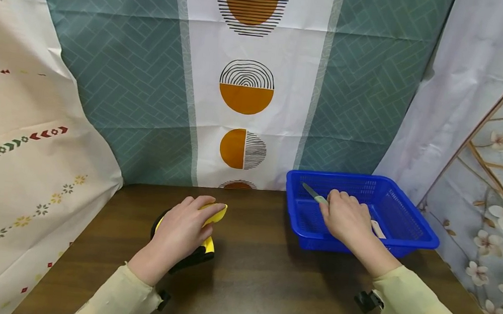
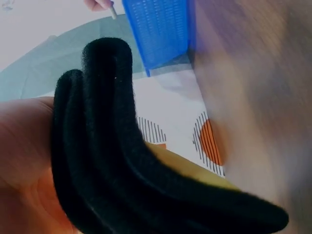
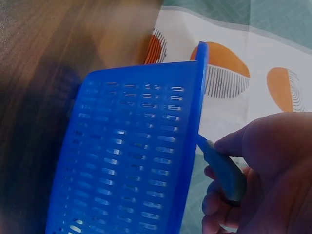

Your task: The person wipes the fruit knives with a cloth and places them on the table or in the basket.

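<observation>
My left hand (image 1: pixel 184 228) grips a folded black and yellow cloth (image 1: pixel 209 245) low over the left part of the table. In the left wrist view the thick black folds of this cloth (image 2: pixel 102 146) fill the foreground, with a strip of yellow behind. My right hand (image 1: pixel 348 215) holds a small knife (image 1: pixel 321 199) by its pale green handle, blade pointing away to the left, above the blue plastic basket (image 1: pixel 293 218). The right wrist view shows the knife handle (image 3: pixel 226 175) between thumb and curled fingers, beside the basket rim.
A pale pinkish handle (image 1: pixel 378 230) lies inside the basket, partly hidden by my right wrist. The basket stands at the back right of the brown wooden table (image 1: pixel 259 277). Patterned cloth hangings (image 1: pixel 251 52) enclose the table at the back and both sides.
</observation>
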{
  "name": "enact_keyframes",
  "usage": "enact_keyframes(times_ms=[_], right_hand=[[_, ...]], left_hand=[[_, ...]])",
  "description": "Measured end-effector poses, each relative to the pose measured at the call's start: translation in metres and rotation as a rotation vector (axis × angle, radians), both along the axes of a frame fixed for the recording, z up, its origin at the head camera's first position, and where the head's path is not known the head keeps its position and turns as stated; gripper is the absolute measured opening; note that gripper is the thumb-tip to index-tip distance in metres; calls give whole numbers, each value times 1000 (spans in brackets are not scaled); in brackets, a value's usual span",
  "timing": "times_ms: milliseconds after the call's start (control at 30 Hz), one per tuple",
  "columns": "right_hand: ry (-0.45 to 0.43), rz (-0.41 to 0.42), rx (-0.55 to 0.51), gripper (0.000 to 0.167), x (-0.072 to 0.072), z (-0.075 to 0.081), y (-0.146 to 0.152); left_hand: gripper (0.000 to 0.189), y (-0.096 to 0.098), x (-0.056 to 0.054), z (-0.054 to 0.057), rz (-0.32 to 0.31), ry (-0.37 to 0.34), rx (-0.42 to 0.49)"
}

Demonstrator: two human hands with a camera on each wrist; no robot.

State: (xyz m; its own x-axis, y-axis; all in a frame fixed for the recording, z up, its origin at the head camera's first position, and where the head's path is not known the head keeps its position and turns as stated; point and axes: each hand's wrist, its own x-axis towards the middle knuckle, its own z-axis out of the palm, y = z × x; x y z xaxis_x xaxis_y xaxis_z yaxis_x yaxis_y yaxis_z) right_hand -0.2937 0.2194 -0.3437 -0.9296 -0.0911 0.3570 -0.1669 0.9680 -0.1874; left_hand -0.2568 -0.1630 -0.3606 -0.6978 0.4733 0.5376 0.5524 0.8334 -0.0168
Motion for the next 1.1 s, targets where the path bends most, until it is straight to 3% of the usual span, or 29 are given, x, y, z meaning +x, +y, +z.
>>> enact_keyframes(times_ms=[700, 1100], right_hand=[[-119, -61, 34, 33, -20, -9, -6], [-285, -104, 84, 40, -33, -15, -8]], left_hand=[[48, 2, -1, -10, 10, -26, 5], [49, 2, -2, -14, 14, -69, -5]])
